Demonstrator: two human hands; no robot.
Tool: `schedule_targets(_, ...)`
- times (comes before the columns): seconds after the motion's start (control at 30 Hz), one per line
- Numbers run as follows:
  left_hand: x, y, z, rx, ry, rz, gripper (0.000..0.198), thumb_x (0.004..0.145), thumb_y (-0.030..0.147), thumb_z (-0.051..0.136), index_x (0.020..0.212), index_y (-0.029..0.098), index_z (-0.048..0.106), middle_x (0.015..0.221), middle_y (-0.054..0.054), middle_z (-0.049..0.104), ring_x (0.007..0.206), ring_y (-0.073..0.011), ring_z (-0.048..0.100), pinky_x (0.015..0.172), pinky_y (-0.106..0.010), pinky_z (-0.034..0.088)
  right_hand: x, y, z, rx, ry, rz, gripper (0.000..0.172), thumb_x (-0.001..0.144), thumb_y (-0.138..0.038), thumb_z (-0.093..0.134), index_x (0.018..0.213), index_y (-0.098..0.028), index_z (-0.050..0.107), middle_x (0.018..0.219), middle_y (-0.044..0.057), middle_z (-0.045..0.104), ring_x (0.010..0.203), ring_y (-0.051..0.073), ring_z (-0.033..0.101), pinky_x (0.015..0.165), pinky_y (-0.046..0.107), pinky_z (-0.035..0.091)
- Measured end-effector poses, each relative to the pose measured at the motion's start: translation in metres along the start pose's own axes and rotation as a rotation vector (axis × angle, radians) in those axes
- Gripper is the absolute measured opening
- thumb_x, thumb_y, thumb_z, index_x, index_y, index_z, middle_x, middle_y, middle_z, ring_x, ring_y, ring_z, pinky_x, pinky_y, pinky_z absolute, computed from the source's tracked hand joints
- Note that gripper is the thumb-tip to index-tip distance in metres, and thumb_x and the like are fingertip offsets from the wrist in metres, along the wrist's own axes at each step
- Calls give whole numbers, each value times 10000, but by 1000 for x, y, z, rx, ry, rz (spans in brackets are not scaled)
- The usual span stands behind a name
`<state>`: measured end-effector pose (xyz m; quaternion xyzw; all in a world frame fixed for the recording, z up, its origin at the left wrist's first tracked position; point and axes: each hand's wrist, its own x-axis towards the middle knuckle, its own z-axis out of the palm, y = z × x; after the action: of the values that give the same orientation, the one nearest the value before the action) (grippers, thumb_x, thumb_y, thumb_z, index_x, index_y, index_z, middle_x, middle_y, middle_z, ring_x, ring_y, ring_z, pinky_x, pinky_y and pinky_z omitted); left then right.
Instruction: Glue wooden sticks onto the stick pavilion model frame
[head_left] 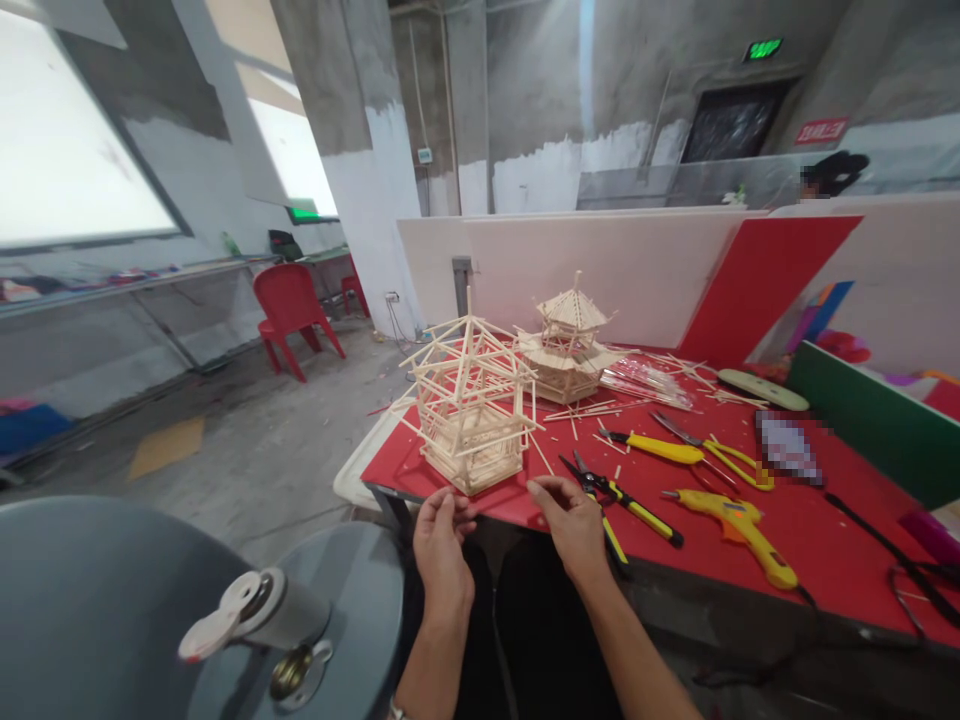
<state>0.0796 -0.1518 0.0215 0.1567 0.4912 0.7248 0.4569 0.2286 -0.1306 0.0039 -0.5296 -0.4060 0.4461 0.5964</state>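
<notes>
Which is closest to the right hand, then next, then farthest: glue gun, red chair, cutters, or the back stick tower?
From the right hand:
1. The cutters, just right of it.
2. The glue gun, farther right.
3. The back tower, across the table.
4. The red chair, far left, beyond the table.

The stick model (471, 410) is a pale wooden pavilion frame, built from thin sticks joined into an open lattice. It stands upright on the near-left corner of the red table (810, 520), close to the front edge. Its base is a low, many-sided box of stacked sticks. Above it, slim posts carry a peaked roof of bare rafters that meet at a point, with one stick rising from the top. Loose stick ends jut out at the eaves towards 9 and 3 o'clock. The model lies at 12 o'clock from the left hand (442, 530) and at 10 o'clock from the right hand (571, 515), just beyond their fingertips. Whether they touch it cannot be told.
</notes>
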Motion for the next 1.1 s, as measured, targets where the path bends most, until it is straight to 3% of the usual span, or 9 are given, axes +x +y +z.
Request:
schedule_targets(0.13,-9,2,8,29,-43,-38,282,662,335,747,845,155,630,659,8,645,532,-93,584,483,-181,410,-7,-7,-8,-129,-28,-3,390,788,-553,607,818,-174,695,638,20,648,539,161,588,514,279,490)
schedule_targets(0.27,-18,1,17,49,-109,-82,281,676,358,734,830,141,644,645,5,636,520,-90,571,475,-181,401,-9,-10,-18,-284,-79,-158,312,802,-456,608,951,-203,712,940,82,720,840,225,658,716,315,527)
schedule_targets(0.33,-23,-3,22,63,-145,-112,287,670,360,740,823,135,649,635,3,632,516,-88,567,470,-177,395,-11,-13,-24,-341,-81,-193,303,805,-431,609,992,-214,706,991,82,716,864,222,656,733,309,520)
schedule_targets(0.43,-29,-12,33,80,-185,-147,276,646,345,771,773,139,638,609,12,619,498,-79,549,459,-168,381,-12,-22,-37,-435,-70,-204,308,831,-487,582,894,-213,710,840,53,720,734,196,640,687,285,487)
schedule_targets(0.53,-34,-22,45,121,-258,-152,293,671,379,761,633,145,589,539,18,580,459,-69,505,439,-165,356,-6,-32,-60,-647,7,-212,474,877,-590,469,676,-209,666,630,33,659,591,171,567,582,264,401)
schedule_targets(0.67,-39,-34,60,207,-329,-141,359,697,420,740,543,137,581,490,4,558,435,-64,464,423,-167,331,18,-50,-103,-1045,150,-88,582,907,-625,349,654,-216,677,629,62,666,612,190,577,542,270,317)
schedule_targets(0.8,-40,-40,69,211,-345,-153,363,672,448,762,570,132,616,508,7,555,448,-67,464,423,-173,335,52,-70,-132,-1346,132,56,315,886,-440,475,950,-264,728,900,80,736,830,239,659,609,281,362)
schedule_targets(0.93,-38,-43,72,204,-342,-182,366,622,451,795,579,136,613,547,7,572,467,-75,486,416,-175,339,85,-74,-129,-1431,27,88,254,831,-325,520,939,-270,743,972,90,735,964,262,659,717,303,428)
schedule_targets(1.1,-33,-41,68,227,-331,-199,372,613,450,800,584,130,612,561,3,579,475,-74,495,415,-172,338,119,-50,-106,-1484,-70,155,253,706,-226,625,913,-159,755,945,189,725,943,298,676,768,350,478)
